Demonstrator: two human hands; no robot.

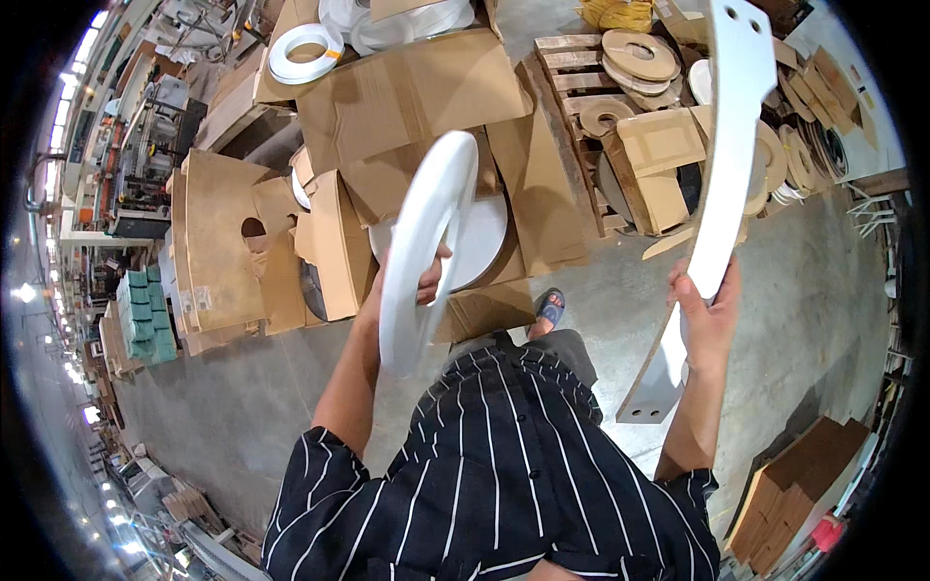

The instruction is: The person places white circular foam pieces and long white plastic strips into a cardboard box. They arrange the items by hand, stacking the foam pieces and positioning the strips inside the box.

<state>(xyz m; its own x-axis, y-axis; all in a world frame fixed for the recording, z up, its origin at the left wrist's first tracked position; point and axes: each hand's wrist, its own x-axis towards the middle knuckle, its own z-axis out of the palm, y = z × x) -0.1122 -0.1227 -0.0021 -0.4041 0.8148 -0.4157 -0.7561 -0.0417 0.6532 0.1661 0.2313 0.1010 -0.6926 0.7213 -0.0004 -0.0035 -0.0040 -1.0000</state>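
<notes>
My left hand [431, 278] is closed round the rim of a roll of white edge banding [412, 281], with its fingers showing through the hole in the middle. The roll is held up and tilted, almost edge-on. In my right hand [709, 315] is a long, curved white board [728, 160], gripped below its middle between thumb and fingers. This board stands nearly upright and has small holes at both ends. Beyond the roll, a large open cardboard box [417, 92] holds more white rolls [481, 242], partly hidden by the flaps.
Another white roll [306, 53] lies at the far left of the boxes. A wooden pallet [572, 73] bears several tan rolls [639, 55] and torn cardboard. Brown boards [809, 494] are stacked at the lower right. Green bundles [145, 315] and machinery [160, 116] stand at left.
</notes>
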